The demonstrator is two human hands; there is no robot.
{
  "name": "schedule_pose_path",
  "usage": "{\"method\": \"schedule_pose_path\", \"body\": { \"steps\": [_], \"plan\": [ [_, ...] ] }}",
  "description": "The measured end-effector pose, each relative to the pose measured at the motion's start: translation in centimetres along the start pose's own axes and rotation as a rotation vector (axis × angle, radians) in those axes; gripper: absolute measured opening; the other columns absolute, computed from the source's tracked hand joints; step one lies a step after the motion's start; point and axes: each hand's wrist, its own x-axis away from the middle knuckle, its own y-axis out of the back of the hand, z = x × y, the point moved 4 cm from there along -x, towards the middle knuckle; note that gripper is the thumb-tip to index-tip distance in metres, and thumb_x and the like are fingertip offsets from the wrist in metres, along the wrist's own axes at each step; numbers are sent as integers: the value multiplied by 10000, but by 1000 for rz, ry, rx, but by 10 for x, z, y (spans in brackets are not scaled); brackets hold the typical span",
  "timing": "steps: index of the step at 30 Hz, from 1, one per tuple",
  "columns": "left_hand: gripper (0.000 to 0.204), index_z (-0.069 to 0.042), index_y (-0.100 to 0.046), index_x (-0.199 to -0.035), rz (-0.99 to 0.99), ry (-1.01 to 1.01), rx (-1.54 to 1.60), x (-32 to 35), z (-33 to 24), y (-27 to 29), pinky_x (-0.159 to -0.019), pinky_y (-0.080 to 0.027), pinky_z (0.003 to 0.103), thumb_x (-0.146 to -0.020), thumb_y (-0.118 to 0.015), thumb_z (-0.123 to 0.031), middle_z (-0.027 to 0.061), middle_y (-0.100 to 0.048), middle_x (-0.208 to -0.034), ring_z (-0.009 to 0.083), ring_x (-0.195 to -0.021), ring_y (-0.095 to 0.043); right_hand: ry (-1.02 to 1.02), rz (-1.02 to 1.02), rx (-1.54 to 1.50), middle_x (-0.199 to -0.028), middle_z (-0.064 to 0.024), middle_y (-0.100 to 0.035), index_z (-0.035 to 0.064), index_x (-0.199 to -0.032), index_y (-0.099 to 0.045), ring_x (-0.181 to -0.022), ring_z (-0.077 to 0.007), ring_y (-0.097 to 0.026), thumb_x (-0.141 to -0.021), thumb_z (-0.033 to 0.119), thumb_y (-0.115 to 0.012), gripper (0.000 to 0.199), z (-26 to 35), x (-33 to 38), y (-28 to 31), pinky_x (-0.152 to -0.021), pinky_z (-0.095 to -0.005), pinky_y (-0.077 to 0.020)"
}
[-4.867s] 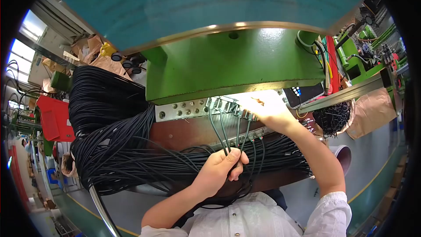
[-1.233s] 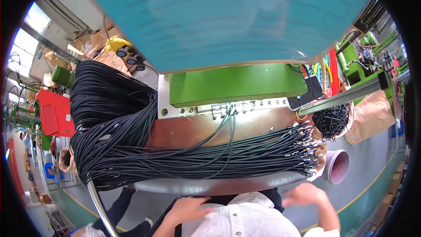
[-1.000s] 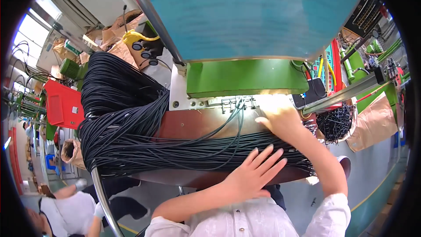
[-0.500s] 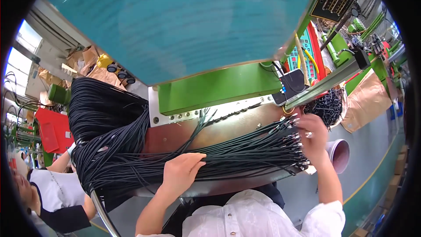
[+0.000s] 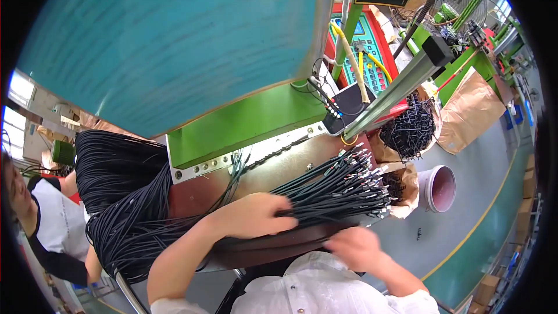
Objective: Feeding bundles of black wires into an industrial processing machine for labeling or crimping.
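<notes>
A thick bundle of black cables (image 5: 314, 195) lies across the brown worktop, its metal-tipped ends fanned out at the right. My left hand (image 5: 258, 215) is over the middle of the bundle, fingers reaching right and touching the cables, with a gap between thumb and fingers. Lower right, by the worktop's near edge, my right hand (image 5: 357, 249) is smeared by motion. A dark strand runs close to its fingertips; whether it is gripped does not show. Leftward the cables bend over into a large hanging mass (image 5: 116, 168).
A green machine beam (image 5: 250, 125) under a blue-green panel (image 5: 174, 40) borders the far side. At right are a red-framed keypad (image 5: 372, 52), a bag of small black parts (image 5: 407, 131) and a white bucket (image 5: 440, 189). Another person (image 5: 55, 215) is at far left.
My right hand has come from the cable tips down toward my body. My left hand has shifted along the bundle, its thumb and fingers wider apart. The view has turned rightward.
</notes>
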Motion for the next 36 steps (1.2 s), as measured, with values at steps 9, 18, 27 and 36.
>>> {"method": "schedule_pose_path", "body": {
  "steps": [9,18,27,36],
  "plan": [
    [254,-24,-634,-983,26,28,1079,-77,-69,-74,-526,-382,230,-953,-497,-236,-15,-516,-668,63,-580,-469,117,330,162,-895,-49,-606,97,-836,-637,-811,-214,-603,-713,243,-652,191,-22,-17,-40,-704,-364,-476],
    [244,-21,-587,-1088,-589,-34,1263,25,1,-112,-509,-320,193,-980,-446,-188,-18,-483,-660,53,-559,-407,7,847,79,-913,-93,-649,6,-996,-601,-771,-179,-608,-850,303,-624,332,-8,-94,-18,-690,-301,-493],
    [260,-4,-574,-1094,-757,-147,1253,35,36,-115,-486,-293,195,-984,-444,-199,-18,-464,-626,48,-533,-379,-856,228,-1303,-904,-58,-642,1,-1116,-579,-750,-100,-579,-895,109,-532,250,-1,-123,-78,-693,-268,-486],
    [271,-18,-562,-1105,-871,-161,1408,47,59,-94,-471,-282,198,-989,-441,-232,-15,-450,-598,50,-502,-353,-168,448,-150,-869,-102,-641,18,-943,-641,-735,-226,-621,-820,109,-630,153,-35,-187,-57,-667,-358,-492]
  ]
}}
